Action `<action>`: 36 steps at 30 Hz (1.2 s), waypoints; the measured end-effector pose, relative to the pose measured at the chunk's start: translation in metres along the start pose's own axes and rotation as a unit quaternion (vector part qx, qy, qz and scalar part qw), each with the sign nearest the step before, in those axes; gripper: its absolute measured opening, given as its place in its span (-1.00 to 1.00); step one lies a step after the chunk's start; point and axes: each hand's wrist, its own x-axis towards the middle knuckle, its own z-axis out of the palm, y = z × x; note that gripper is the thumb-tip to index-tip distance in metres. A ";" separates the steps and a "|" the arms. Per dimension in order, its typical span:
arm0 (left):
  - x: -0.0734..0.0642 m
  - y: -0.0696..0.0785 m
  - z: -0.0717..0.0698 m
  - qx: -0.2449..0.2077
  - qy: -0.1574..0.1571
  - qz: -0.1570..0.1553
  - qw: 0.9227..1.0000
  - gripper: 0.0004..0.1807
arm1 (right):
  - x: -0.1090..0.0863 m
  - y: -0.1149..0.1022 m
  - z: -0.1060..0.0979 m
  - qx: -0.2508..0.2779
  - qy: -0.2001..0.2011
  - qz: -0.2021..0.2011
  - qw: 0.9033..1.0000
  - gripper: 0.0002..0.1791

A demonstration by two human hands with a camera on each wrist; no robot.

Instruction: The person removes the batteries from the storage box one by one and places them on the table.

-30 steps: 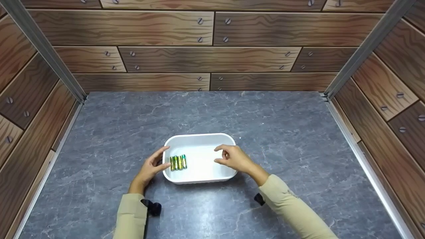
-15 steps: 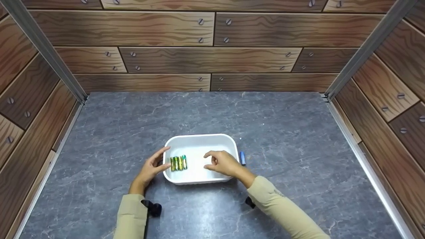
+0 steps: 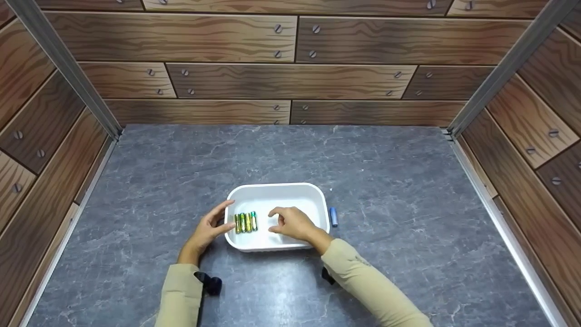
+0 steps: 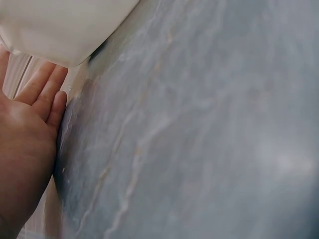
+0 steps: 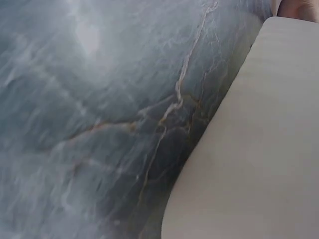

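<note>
A white tub stands on the table, with several green and gold batteries side by side in its left end. My left hand is at the tub's left end, thumb and index finger at the rim. In the left wrist view, that hand's fingers reach out straight against the tub's outer wall. Over the middle of the tub is my right hand, thumb and index finger apart, nothing visible between them. Its other fingers are mostly hidden. The right wrist view has only the tub's side up close.
A blue cylinder, battery-like, lies on the table just outside the tub's right wall. Grey marbled table surrounds the tub. Wood-patterned walls enclose the back and sides, with metal rails along the edges.
My right hand has moved left from the tub's right end to above its middle. The blue cylinder, out of sight at first, has come into view. The left hand stays in place.
</note>
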 end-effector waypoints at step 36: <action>0.001 0.000 -0.002 -0.003 -0.018 0.015 1.000 -0.24 | 0.040 -0.022 0.030 -0.036 -0.040 0.089 0.995 -0.26</action>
